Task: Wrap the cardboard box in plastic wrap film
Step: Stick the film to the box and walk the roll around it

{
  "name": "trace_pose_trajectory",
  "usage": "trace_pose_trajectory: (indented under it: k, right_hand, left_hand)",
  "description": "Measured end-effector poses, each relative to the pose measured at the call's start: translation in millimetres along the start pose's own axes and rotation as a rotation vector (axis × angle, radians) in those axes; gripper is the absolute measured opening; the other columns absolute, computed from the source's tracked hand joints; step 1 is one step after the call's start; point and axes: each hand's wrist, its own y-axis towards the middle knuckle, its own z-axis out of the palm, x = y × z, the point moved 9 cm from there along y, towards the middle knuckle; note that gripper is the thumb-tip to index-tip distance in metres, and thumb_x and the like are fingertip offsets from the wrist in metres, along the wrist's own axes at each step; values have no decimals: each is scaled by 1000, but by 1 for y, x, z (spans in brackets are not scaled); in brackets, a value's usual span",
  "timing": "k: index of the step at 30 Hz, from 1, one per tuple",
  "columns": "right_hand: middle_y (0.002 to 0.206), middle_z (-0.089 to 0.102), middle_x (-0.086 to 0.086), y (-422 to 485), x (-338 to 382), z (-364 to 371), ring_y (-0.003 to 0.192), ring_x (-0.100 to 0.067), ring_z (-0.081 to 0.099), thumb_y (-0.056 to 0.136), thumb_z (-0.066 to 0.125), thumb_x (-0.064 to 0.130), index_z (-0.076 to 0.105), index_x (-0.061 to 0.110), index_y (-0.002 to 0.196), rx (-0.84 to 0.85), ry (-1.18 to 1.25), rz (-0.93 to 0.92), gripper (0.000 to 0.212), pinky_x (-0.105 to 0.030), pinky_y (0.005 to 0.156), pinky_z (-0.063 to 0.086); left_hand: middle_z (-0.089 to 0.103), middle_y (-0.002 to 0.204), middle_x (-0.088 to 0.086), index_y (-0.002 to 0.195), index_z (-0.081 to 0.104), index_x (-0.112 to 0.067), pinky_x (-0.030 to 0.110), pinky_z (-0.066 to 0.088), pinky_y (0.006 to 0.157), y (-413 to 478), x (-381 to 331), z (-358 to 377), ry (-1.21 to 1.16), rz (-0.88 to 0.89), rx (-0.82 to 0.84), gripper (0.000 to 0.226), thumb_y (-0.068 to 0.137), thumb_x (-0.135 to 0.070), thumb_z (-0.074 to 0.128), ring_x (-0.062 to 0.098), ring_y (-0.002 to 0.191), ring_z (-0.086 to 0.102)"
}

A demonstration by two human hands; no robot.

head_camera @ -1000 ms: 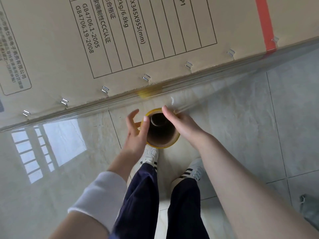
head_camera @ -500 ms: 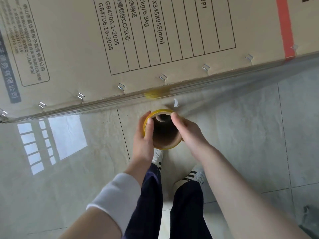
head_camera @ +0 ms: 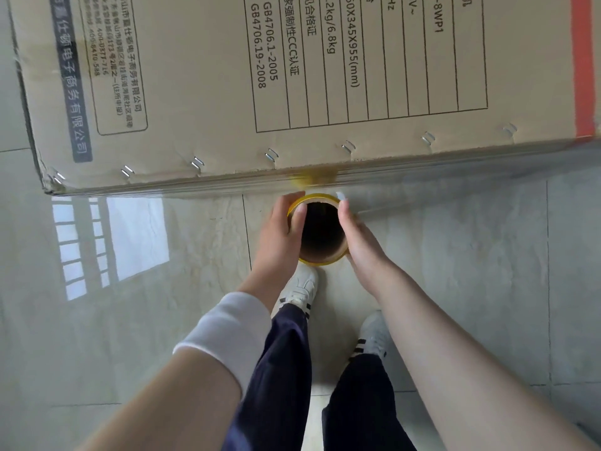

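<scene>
A large tan cardboard box with printed black text and a red stripe fills the top of the view, stapled along its near edge. Just below that edge I hold an upright roll of plastic wrap film, seen end-on with its dark cardboard core and yellow rim. My left hand grips the roll's left side, thumb over the rim. My right hand grips the right side, thumb on the rim. Clear film stretches from the roll along the box's near side toward the right.
The floor is glossy pale tile with a bright window reflection at the left. My legs in dark trousers and white shoes stand right under the roll. The box's left corner is dented.
The view has shifted left along the box, bringing its left corner into sight. My left hand, open beside the roll a second ago, has closed onto it. Both hands stay on the roll.
</scene>
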Motion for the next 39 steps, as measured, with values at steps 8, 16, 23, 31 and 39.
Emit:
trace_pose_trajectory:
  k: [8,16,23,31,39]
  right_hand:
    - [146,43,2,-21,5,-35,132,-13,42,86,46,61,43,21,140,-6,130,-48,67,-36,109,38]
    - [153,29,-12,3,-4,-98,139,-29,33,93,21,64,22,15,149,-287,967,4,75,-45,112,28]
    - [154,28,-6,65,24,-109,133,-22,37,97,14,56,26,22,148,-353,1057,-108,62,-45,102,35]
    - [153,30,-7,89,55,-117,136,-30,36,60,22,58,29,21,146,-390,730,-302,94,-51,110,32]
    - [147,40,4,90,30,-167,133,-21,40,93,26,43,42,22,140,-456,951,-116,53,-49,113,25]
  left_hand:
    - [56,112,-2,122,50,-16,20,34,80,-17,-10,5,7,-61,-45,30,101,-29,34,11,100,49]
    - [56,94,-1,116,55,-14,23,34,64,-18,-19,-1,51,-21,-191,32,101,-30,32,15,85,49]
    - [50,72,-8,104,57,-15,3,33,52,-1,-18,-9,187,92,-246,29,100,-31,33,5,67,46]
    - [55,79,1,106,57,-15,27,29,55,9,-31,-22,266,191,-290,30,100,-32,33,18,78,45]
    - [56,90,7,118,54,-14,26,27,67,14,-32,-19,384,229,-280,36,101,-34,30,24,82,44]
